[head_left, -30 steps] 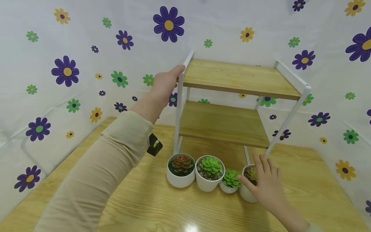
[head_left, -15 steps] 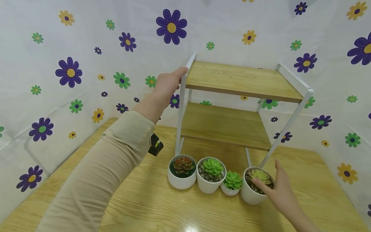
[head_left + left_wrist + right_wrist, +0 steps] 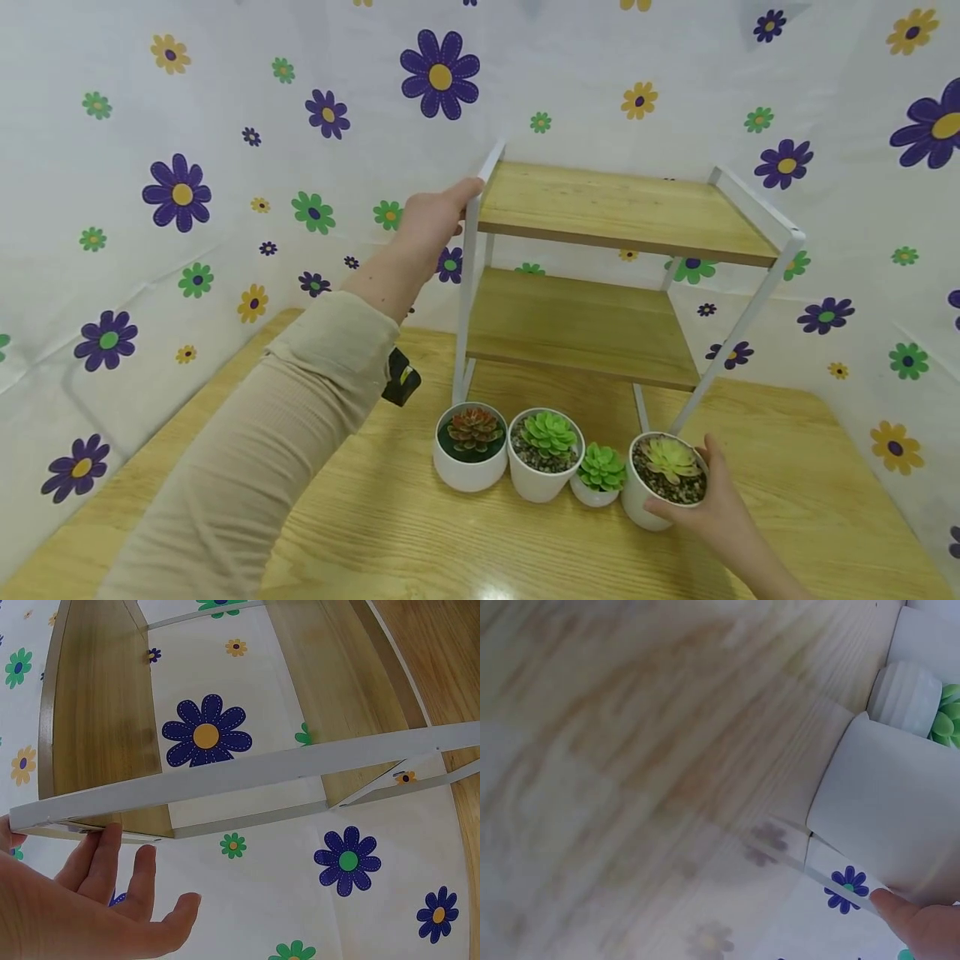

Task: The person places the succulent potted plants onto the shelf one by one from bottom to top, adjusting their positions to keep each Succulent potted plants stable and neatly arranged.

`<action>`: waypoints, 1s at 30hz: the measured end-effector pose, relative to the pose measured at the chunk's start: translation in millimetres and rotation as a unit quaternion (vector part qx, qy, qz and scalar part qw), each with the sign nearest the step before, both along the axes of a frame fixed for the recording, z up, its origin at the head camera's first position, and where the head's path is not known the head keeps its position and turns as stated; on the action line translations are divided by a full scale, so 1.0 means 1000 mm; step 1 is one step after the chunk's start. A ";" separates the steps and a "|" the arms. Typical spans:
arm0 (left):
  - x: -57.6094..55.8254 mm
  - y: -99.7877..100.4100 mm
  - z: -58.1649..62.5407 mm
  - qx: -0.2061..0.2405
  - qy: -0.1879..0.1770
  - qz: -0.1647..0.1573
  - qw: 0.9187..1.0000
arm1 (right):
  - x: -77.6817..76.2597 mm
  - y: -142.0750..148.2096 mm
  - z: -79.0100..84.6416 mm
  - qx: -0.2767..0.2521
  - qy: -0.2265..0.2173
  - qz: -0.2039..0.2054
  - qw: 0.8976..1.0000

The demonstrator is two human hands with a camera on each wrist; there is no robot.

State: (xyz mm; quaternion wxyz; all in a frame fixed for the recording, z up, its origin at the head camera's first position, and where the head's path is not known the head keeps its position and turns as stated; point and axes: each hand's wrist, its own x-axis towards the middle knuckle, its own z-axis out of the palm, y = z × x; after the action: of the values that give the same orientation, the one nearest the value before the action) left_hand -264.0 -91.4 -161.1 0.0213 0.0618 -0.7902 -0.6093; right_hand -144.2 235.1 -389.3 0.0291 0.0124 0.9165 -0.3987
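At the upper left corner of a two-tier plant shelf (image 3: 622,204), my left hand (image 3: 435,221) grips the white metal frame. The left wrist view has its fingers (image 3: 101,862) curled under the frame's end. My right hand (image 3: 716,508) holds the rightmost potted succulent (image 3: 671,467), thumb on the front of its white pot and fingers round the right side. A fingertip lies against that pot (image 3: 892,802) in the right wrist view. Left of it stand a small green succulent (image 3: 601,467), a larger green one (image 3: 546,454) and a reddish one (image 3: 470,446) in white pots.
Both wooden tiers, the upper one and the lower board (image 3: 577,321), are bare. The pots line up on the wooden table (image 3: 375,517) before the shelf's legs. A black device (image 3: 401,377) shows beside the left forearm. A flower-print cloth (image 3: 225,250) hangs behind.
My right hand has moved from over the rightmost pot to its right side and closed round it. The left hand keeps its grip on the shelf frame.
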 end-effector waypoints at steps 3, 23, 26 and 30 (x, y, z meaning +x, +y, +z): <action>-0.001 0.001 -0.001 0.004 0.003 -0.001 1.000 | -0.001 0.002 -0.001 0.004 -0.010 -0.005 1.000; -0.004 0.009 0.002 0.008 0.001 -0.011 1.000 | 0.005 0.012 0.001 0.037 0.008 -0.046 0.998; -0.004 0.007 0.001 0.004 0.000 -0.011 1.000 | 0.006 0.013 0.008 0.032 0.013 -0.040 0.999; -0.003 0.003 0.000 -0.001 0.001 -0.009 1.000 | 0.008 0.012 0.023 0.021 0.027 -0.026 0.999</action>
State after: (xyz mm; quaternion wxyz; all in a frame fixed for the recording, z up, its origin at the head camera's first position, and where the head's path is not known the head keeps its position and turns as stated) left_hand -266.7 -88.2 -160.6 0.0162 0.0541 -0.7913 -0.6089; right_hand -136.3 247.2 -366.7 -0.0060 0.0264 0.9247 -0.3797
